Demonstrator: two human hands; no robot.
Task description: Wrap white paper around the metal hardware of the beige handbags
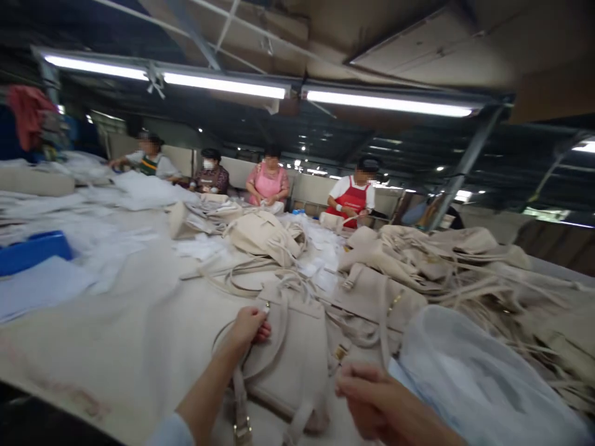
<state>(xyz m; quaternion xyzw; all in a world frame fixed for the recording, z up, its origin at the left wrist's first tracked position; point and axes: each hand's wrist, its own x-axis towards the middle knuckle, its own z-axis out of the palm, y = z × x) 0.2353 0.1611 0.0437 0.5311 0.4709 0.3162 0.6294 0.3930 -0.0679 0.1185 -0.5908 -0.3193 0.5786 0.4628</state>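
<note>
- left hand: fingers closed, pinching the top edge of a beige bag near its handle.
- beige bag: lies flat on the tabletop, directly in front of the person, between both hands.
- right hand: blurred, fingers curled at the bag's right side; what it grasps cannot be told.
- clear plastic bag: lies just right of the right hand.
- pile of beige bags: behind it; 4 seated workers at the far side.

Two hands: left, right. Four seated co-workers. One blue tray. Three ceiling tube lights.
</note>
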